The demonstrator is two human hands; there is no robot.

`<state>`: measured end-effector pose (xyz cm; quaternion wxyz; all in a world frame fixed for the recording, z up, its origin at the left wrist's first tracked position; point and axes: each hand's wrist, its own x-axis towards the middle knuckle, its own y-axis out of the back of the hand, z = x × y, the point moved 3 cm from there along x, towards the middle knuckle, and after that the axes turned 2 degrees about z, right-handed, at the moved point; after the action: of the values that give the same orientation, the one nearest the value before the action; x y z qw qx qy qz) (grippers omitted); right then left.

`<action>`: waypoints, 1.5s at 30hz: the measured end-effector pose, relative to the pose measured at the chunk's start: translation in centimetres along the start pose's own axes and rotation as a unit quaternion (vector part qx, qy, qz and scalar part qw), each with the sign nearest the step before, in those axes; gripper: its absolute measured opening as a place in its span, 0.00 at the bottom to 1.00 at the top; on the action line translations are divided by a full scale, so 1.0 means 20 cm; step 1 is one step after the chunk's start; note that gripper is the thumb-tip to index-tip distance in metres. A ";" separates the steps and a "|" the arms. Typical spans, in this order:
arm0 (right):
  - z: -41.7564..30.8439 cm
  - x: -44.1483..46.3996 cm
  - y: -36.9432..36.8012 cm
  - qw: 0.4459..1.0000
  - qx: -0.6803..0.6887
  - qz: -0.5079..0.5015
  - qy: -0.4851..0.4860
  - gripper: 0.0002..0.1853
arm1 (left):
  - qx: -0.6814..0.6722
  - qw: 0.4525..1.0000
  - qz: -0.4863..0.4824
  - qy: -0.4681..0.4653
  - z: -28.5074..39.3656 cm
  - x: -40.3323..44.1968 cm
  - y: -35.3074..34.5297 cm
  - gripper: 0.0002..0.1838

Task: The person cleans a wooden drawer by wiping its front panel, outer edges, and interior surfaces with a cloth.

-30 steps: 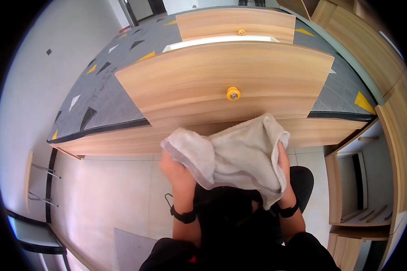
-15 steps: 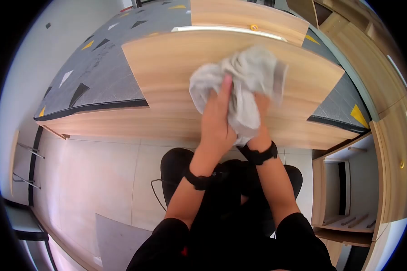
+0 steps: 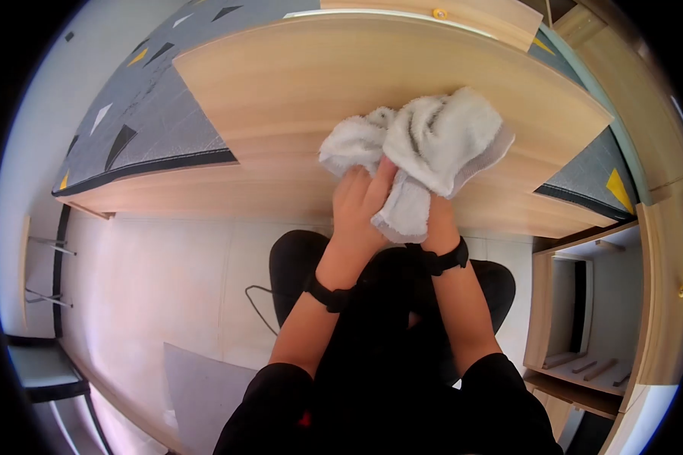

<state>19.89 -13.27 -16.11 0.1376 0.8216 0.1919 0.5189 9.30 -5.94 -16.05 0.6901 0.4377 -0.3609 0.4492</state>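
A bunched white cloth (image 3: 448, 140) lies against the wooden drawer front (image 3: 281, 91), over the place where its yellow knob was seen earlier. My left hand (image 3: 360, 201) grips the cloth's lower left part, its fingers partly under the folds. Close beside it, my right hand (image 3: 442, 220) is mostly covered by the cloth, so its fingers are hidden. Both wrists wear black bands.
A grey patterned mattress (image 3: 159, 114) lies beyond and beside the drawer front. Another wooden front with a yellow knob (image 3: 440, 14) stands farther back. At the right is an open wooden cabinet (image 3: 539, 311). A grey sheet (image 3: 205, 387) lies on the tiled floor.
Both hands have come together and moved the cloth from below the drawer front up onto it, bunching it. Over the last half second the cloth has shifted only slightly. The view has tilted downward.
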 end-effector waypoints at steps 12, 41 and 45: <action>0.11 -0.01 -0.09 0.978 0.180 0.083 -0.071 0.29 | -0.003 0.996 -0.029 0.084 0.11 0.03 0.08 0.35; 0.16 -0.31 -0.07 0.988 0.149 0.050 0.010 0.23 | 0.090 0.989 -0.112 -0.047 0.01 -0.23 -0.02 0.18; 0.19 -0.44 -0.03 0.997 -0.033 -0.019 0.063 0.21 | 0.126 0.966 -0.223 -0.033 -0.05 -0.29 0.03 0.19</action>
<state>19.84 -16.88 -25.00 0.1620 0.7785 0.1990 0.5728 6.91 -6.60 -21.52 0.7001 0.6048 -0.2174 0.3110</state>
